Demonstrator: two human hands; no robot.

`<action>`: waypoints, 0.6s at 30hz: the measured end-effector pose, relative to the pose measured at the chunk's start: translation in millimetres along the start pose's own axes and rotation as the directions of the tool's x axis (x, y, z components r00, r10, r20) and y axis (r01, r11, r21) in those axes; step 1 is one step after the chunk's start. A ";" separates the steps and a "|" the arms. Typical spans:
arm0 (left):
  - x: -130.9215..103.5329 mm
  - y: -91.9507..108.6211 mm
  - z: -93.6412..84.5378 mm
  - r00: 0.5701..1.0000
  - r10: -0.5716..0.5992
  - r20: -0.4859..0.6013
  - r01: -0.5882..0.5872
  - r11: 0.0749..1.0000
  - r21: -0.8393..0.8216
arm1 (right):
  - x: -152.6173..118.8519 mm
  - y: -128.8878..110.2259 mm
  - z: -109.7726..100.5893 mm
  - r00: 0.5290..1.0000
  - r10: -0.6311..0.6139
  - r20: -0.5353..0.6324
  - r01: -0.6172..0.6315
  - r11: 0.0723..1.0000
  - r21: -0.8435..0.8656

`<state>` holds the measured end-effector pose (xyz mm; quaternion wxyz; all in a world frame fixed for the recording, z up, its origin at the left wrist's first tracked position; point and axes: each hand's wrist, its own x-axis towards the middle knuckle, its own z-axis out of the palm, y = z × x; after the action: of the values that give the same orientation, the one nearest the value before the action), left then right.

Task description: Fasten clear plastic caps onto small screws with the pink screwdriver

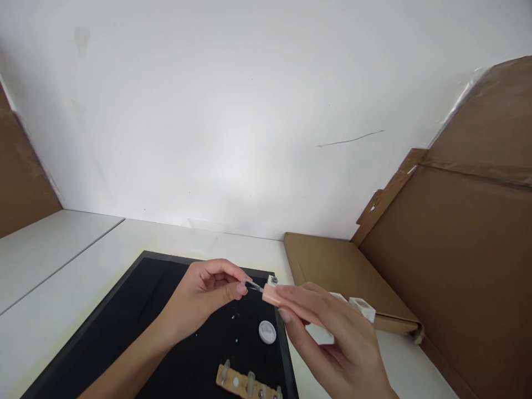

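My left hand (203, 299) is closed in a pinch, thumb and forefinger holding a small clear piece (252, 285) that looks like a nail tip. In my right hand (341, 327), the fingers and thumb grip a peach-coloured cylindrical handle (271, 295). Its front end meets the clear piece; whether they are joined or only touching I cannot tell. Below the hands, a tan strip (243, 385) carries several upright translucent nail tips (250, 382). A round white lid or dish (267, 332) lies between the hands on the black mat (166, 277).
Small white boxes (362, 308) stand partly hidden behind my right hand, beside a flat cardboard box (328, 260). A cardboard wall (465, 249) rises at the right. Tiny white specks lie on the mat, and a white wall (233, 122) closes off the back.
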<state>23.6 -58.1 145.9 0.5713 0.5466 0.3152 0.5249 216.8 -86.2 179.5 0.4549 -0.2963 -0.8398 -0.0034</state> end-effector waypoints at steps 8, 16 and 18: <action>-0.8 -1.8 -5.3 1.000 0.005 -0.024 -0.006 0.999 -0.035 | 0.7 1.0 -2.5 1.000 -0.008 -0.005 0.008 1.000 -0.022; -1.2 -1.0 -7.0 0.999 -0.010 -0.043 0.009 0.999 -0.043 | -1.7 2.1 -4.1 0.999 -0.024 -0.030 0.023 0.999 -0.024; -1.2 -1.3 -5.8 1.000 -0.002 -0.026 0.001 0.999 -0.042 | -1.2 1.8 -3.4 0.999 -0.034 -0.038 0.034 0.999 -0.016</action>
<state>18.2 -57.3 143.2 0.5790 0.5272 0.3120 0.5381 220.8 -86.3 180.1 0.4686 -0.2854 -0.8357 -0.0234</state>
